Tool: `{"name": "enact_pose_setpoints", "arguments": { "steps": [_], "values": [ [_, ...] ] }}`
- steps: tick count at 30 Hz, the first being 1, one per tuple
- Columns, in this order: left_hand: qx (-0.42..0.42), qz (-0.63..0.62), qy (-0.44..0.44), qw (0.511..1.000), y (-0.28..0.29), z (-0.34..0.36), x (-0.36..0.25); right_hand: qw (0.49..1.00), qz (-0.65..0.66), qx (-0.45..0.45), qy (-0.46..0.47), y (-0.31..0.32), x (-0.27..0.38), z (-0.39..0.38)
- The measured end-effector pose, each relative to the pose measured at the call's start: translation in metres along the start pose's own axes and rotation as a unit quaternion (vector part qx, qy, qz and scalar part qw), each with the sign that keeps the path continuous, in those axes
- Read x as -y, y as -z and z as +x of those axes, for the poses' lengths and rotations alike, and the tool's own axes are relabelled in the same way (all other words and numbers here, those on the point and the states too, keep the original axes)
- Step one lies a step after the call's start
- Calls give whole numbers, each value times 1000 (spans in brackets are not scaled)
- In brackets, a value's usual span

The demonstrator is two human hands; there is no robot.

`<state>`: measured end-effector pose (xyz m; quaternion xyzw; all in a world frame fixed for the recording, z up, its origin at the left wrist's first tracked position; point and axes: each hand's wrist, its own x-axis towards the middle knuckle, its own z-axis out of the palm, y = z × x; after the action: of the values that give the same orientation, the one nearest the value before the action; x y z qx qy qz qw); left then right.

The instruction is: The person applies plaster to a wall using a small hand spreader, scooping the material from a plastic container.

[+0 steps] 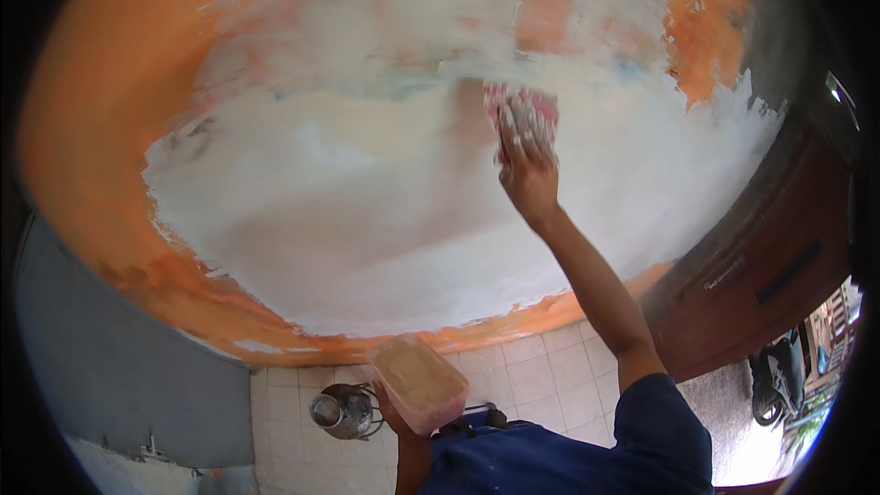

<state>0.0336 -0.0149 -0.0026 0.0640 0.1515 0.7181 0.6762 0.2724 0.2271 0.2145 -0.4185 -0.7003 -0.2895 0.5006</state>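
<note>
My right hand [526,148], spotted with white, is closed on a pinkish-red flat putty spreader [544,103] smeared with white. The spreader is up against the orange wall [101,147], over a broad patch of white filler [367,192]; its shadow falls to the left of the hand. Low in front of my body, my left hand [392,414] supports a pink plastic tub [444,411] from its left side, the fingers mostly hidden by it. Pale beige paste [417,376] fills much of the tub.
A small stained stool [353,422] with a pot-like container [327,410] stands on the tiled floor [522,371], left of the tub. A grey wall [119,339] borders the left. To the right are a dark red door [779,275] and a motorcycle [779,376] outside.
</note>
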Motion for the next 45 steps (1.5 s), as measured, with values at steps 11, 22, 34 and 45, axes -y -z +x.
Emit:
{"name": "enact_pose_setpoints", "arguments": {
  "steps": [11, 22, 34, 45],
  "values": [
    [-25, 45, 0, 999, 1, 14, 7, 997, -62, 25, 33, -63, -48, -57],
    [24, 68, -18, 997, -11, 8, 10, 985, -8, 168, 23, 0, -27, -134],
    [18, 37, 15, 999, -44, 4, 18, 997, -38, 6, 61, -31, -13, 5],
    [42, 39, 2, 998, -29, 9, 13, 1000, -25, 16, 10, -2, -22, -25]
  ]
}}
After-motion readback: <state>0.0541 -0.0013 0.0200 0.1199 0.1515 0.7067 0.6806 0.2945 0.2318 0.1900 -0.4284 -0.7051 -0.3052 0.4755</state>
